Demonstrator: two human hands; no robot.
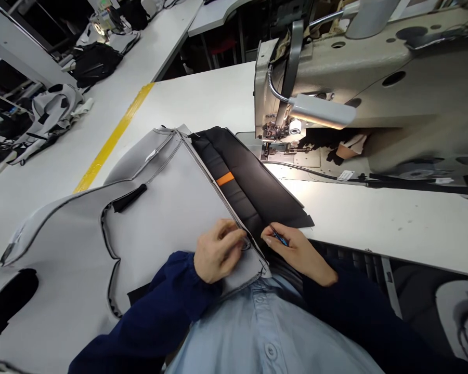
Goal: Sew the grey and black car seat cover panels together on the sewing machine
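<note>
A large grey-backed sewn cover [156,228] with dark seam edges lies across the table and reaches my lap. Along its right seam runs a black panel [253,176] with a ribbed strip and an orange tab [225,178]. My left hand [220,250] rests over that seam near my body, thumb and fingers pinched together; what they hold, if anything, is too small to make out. Just right of the seam, my right hand [298,254] is closed around a small blue tool [280,236] with a dark, thin tip, mostly hidden by the fingers.
A sewing machine [320,67] with a lit lamp [323,110] stands at the upper right. Yellow tape [117,135] crosses the white table [210,96]. Other sewn covers [50,114] and a black bundle [97,62] lie at the left. A cable [308,170] runs below the machine.
</note>
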